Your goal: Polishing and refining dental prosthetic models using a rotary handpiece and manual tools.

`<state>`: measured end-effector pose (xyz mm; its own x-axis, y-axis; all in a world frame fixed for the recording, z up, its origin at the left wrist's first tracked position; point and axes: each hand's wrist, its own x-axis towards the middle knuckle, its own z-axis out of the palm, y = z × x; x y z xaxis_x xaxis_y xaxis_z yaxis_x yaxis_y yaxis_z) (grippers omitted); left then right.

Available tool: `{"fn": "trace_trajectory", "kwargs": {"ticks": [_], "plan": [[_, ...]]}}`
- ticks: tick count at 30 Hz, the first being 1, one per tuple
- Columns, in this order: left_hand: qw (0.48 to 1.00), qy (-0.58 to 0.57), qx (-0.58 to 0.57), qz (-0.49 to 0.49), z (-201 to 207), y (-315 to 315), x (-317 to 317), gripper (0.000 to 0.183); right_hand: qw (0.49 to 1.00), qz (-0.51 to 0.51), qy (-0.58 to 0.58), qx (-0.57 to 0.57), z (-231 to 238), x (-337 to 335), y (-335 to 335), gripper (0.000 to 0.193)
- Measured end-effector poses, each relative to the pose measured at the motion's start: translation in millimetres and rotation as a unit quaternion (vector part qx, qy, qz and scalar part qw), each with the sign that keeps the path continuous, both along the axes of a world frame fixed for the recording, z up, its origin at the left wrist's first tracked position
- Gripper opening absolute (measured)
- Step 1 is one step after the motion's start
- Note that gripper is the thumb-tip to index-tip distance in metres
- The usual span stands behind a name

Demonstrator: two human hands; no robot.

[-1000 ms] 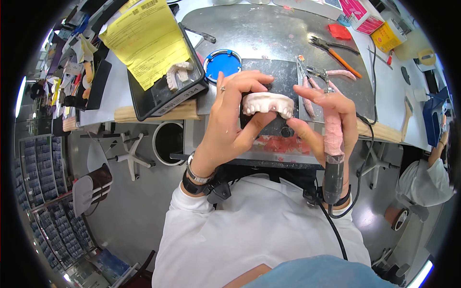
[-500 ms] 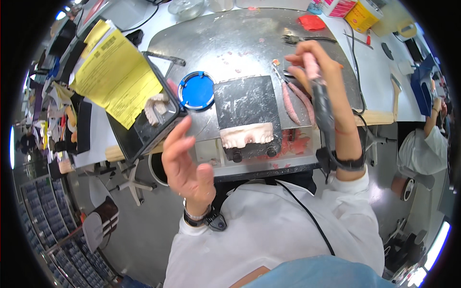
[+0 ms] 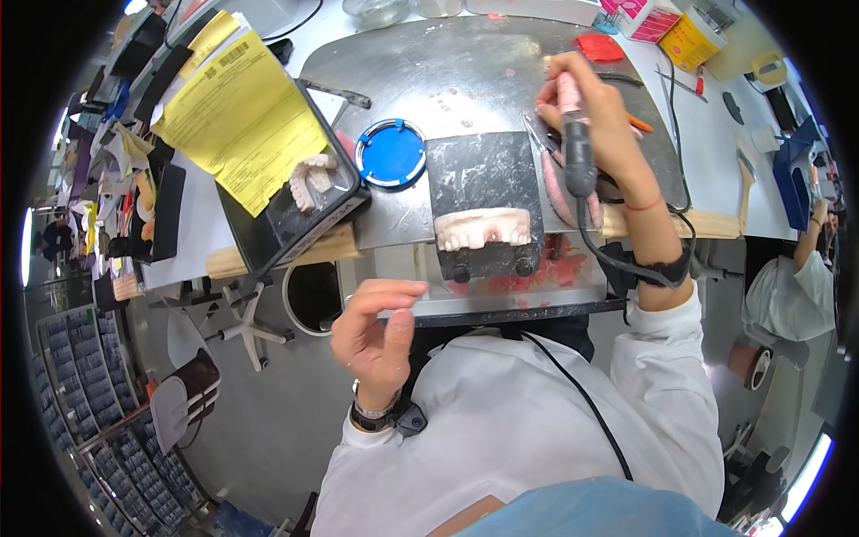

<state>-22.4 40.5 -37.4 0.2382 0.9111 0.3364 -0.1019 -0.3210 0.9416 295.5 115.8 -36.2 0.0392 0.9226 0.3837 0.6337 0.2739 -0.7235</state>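
Observation:
My right hand (image 3: 610,125) is closed around a dental handpiece (image 3: 578,148) with a pink-coated grip, a black body and a trailing cable. It is held over the right side of the metal plate. Lower left, my left hand (image 3: 374,336) holds nothing, its fingers bent and apart from the thumb, in front of the bench edge. Between them, a pinkish-white dental cast (image 3: 483,230) of a tooth row rests on the near end of a black block (image 3: 483,170). Pink-handled tools (image 3: 557,188) lie right of the block, partly hidden by the handpiece.
A round blue-topped piece (image 3: 390,152) sits left of the block. Further left, a black tray (image 3: 279,234) bears yellow paper (image 3: 237,112) and another cast (image 3: 310,182). An open drawer (image 3: 394,268) with pink scraps juts below. Red wax (image 3: 599,47) and a yellow tub (image 3: 691,40) are far right.
The view has shifted slightly. My left hand has drawn back toward my body, its fingers turning to the right. My right hand has moved the handpiece a little left and tilted it.

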Motion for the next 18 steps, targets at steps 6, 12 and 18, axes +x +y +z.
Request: {"fn": "trace_trajectory", "kwargs": {"ticks": [6,12,18], "plan": [[0.938,-0.028,-0.196,-0.284,2.5,-16.4,1.4,0.013,0.977,0.016,0.202,0.061,45.5,-34.2,-102.5,0.038],[0.788,-0.103,-0.427,-0.432,-5.0,-39.2,50.0,0.02,0.956,0.194,0.22,-0.004,36.8,-79.6,-170.1,0.04],[0.803,-0.14,-0.399,-0.421,-11.3,-53.0,52.4,0.021,0.957,0.163,0.235,0.055,18.6,-78.3,-183.2,0.041]]}}
